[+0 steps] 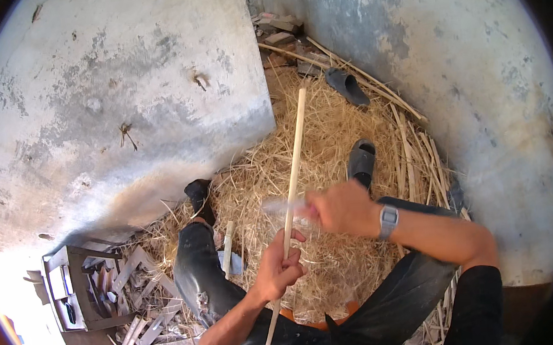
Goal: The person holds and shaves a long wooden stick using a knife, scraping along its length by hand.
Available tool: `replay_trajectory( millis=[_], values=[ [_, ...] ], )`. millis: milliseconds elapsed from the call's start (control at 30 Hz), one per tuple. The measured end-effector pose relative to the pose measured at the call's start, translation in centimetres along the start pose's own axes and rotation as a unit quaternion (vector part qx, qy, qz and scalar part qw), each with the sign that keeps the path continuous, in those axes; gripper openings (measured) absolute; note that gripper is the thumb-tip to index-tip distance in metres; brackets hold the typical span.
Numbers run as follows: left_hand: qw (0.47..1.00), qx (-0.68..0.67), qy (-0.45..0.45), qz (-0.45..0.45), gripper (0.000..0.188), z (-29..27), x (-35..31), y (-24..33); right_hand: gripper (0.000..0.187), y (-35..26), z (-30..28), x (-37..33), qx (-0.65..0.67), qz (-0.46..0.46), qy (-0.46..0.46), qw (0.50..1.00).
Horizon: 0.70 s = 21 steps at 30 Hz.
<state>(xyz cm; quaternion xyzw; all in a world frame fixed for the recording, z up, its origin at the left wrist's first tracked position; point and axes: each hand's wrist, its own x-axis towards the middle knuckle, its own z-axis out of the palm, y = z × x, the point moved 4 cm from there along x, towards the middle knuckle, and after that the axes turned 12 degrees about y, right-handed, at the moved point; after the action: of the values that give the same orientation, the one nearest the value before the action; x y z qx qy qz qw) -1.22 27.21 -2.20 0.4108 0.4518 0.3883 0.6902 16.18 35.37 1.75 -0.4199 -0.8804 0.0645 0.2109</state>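
A long, pale wooden stick [296, 155] stands tilted in front of me, its upper end leaning away and its lower end running down past my lap. My left hand [277, 267] is wrapped round its middle, with some fingers curled and the thumb along it. Closed in a fist, my right hand [348, 209] grips a knife [280, 206] whose blade crosses the stick just above my left hand. Motion blurs the blade, and the handle is mostly hidden by my fingers. Whether the blade touches the stick I cannot tell. A watch sits on my right wrist.
Straw-like shavings [258, 186] cover the floor between my legs. Long strips [410, 157] lie along the right wall. Two dark slippers [347, 85] are ahead, one on a foot. A box-like frame [79, 282] and wood scraps [139, 272] lie left. Walls [123, 87] close in.
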Motion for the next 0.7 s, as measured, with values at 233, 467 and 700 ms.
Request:
replay_trajectory(
  millis=[233,467,700],
  values=[
    [1.0,0.011,-0.014,-0.022,0.046,0.5,-0.4,-0.5,0.046,-1.3,-0.2,-1.2,0.015,0.007,0.006,1.0],
    [0.991,-0.077,-0.063,-0.085,0.018,1.6,-0.6,-1.1,0.052,17.2,-8.2,2.8,-0.111,0.316,0.15,0.93],
    [0.941,-0.262,-0.105,-0.186,0.046,0.7,0.3,-0.7,0.064,15.7,-8.9,0.5,0.108,0.344,0.194,0.912]
  ],
)
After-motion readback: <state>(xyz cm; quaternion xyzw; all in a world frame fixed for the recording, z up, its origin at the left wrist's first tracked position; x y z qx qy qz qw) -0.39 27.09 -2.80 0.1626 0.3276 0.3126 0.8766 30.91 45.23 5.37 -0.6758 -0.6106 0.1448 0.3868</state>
